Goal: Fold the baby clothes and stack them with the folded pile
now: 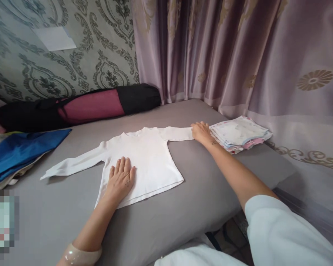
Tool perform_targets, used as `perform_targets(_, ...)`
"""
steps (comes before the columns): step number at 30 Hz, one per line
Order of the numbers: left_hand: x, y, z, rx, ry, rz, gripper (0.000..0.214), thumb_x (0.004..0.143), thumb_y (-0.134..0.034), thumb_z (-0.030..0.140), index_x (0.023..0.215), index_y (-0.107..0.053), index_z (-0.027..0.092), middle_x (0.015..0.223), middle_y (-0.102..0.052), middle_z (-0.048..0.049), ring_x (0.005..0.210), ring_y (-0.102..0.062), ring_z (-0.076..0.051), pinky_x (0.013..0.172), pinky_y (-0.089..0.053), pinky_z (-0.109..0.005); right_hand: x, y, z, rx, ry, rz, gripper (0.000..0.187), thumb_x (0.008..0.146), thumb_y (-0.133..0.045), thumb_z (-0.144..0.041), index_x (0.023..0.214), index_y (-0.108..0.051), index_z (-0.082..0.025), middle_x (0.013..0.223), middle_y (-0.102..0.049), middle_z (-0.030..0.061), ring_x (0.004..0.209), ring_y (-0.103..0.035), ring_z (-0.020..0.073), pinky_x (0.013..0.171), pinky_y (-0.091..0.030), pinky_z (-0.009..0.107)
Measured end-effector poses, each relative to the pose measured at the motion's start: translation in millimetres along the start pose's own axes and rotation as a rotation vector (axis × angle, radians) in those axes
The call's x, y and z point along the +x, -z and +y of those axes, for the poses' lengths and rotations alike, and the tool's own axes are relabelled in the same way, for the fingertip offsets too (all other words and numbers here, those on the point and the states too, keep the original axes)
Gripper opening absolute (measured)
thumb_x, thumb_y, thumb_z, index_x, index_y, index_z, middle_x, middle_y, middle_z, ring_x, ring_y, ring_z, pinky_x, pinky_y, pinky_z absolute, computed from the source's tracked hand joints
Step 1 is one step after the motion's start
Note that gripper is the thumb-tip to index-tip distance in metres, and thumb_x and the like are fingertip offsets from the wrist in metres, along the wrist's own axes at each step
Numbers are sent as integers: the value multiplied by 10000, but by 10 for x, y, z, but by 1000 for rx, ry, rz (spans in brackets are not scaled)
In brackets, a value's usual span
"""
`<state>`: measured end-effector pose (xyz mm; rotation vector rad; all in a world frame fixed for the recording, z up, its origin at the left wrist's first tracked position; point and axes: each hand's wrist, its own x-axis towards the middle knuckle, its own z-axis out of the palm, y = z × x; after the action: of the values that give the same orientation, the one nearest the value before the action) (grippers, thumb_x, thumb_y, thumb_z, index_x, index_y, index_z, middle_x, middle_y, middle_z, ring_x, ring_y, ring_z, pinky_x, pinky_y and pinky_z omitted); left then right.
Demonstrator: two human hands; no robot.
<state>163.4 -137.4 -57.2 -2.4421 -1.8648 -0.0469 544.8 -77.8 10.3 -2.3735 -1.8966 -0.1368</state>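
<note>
A small white long-sleeved shirt [147, 159] lies spread on the grey bed cover, both sleeves stretched out to the sides. My left hand [122, 179] rests flat on the left part of its body, fingers extended. At the end of the right sleeve is my right hand [201, 132], its fingers bent over the cuff and closed on it. The cuff itself is hidden under that hand. Just beyond my right hand sits a stack of folded clothes [238, 131], white patterned on top with pink and light blue edges below.
The grey-covered bed [166, 221] bears everything. A long black and maroon bag [94, 105] lies along the patterned wall. Blue cloth [24, 149] is heaped at the left. Purple curtains [211, 51] hang behind the bed's far right edge. A blurred patch covers the lower left corner.
</note>
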Motion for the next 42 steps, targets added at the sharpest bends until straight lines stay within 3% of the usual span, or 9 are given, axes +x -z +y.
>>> perform_targets(6, -2, 20, 5, 31, -16, 18, 619, 984, -200, 387, 1470, -364, 42, 1540, -338, -186, 1436, -305, -307, 1152, -263, -497, 122, -104, 184, -164, -74, -95, 304, 872, -487, -115, 1100, -687, -144, 1168, -639, 159, 1162, -454, 300, 940, -273, 438)
perform_targets(13, -9, 138, 47, 77, -35, -16, 592, 992, -215, 368, 1456, -352, 27, 1526, -360, -208, 1426, -307, -332, 1135, -276, -495, 178, -84, 114, -27, -138, 12, 295, 833, -505, -79, 1023, -724, -134, 1139, -659, 165, 1147, -498, 310, 960, -316, 442)
perform_targets(16, 59, 287, 71, 73, -66, 0, 518, 987, -261, 375, 1300, -505, 41, 1380, -510, -226, 1303, -454, -344, 1034, -393, -470, 271, -29, 61, 244, -235, 110, 266, 801, -566, -139, 1005, -735, -159, 1075, -690, 136, 1055, -572, 289, 893, -405, 393)
perform_targets(19, 233, 372, 106, 7, -46, -14, 441, 974, -323, 423, 1074, -594, 90, 1149, -613, -192, 1116, -567, -325, 914, -469, -429, 368, 32, -56, 687, -277, 137, 215, 753, -615, -190, 930, -729, -155, 865, -713, 65, 841, -637, 218, 730, -470, 298)
perform_targets(24, 695, 206, 266, -295, -241, 84, 334, 956, -382, 316, 1205, -521, 141, 1274, -578, -153, 1185, -547, -249, 1025, -431, -369, 439, 158, -412, 1357, -405, 175, 123, 711, -653, -244, 799, -661, -159, 661, -638, -21, 629, -611, 138, 560, -456, 217)
perform_targets(28, 1057, 12, 480, -462, -403, 120, 374, 940, -387, 297, 1254, -508, 135, 1342, -547, -178, 1276, -501, -252, 1098, -391, -389, 460, 250, -592, 1633, -463, 226, 120, 678, -647, -215, 791, -632, -179, 575, -585, -68, 549, -572, 113, 529, -458, 206)
perform_targets(31, 1278, -36, 616, -477, -423, 77, 455, 947, -359, 323, 1334, -463, 106, 1422, -487, -197, 1362, -425, -271, 1147, -334, -421, 470, 294, -563, 1629, -512, 286, 99, 666, -623, -178, 764, -633, -170, 556, -576, -71, 520, -548, 104, 514, -445, 201)
perform_targets(38, 1605, 62, 801, -444, -330, -147, 652, 951, -331, 492, 1479, -307, 111, 1580, -273, -158, 1472, -197, -322, 1185, -208, -465, 384, 382, -264, 1291, -485, 477, 116, 719, -611, -268, 764, -653, -169, 618, -597, -38, 649, -594, 141, 584, -451, 225)
perform_targets(42, 1665, 101, 878, -382, -285, -222, 716, 940, -327, 571, 1515, -239, 153, 1613, -176, -142, 1487, -117, -332, 1185, -141, -492, 330, 433, -241, 1237, -466, 454, 151, 737, -616, -310, 758, -662, -168, 637, -618, -22, 683, -610, 159, 631, -473, 252)
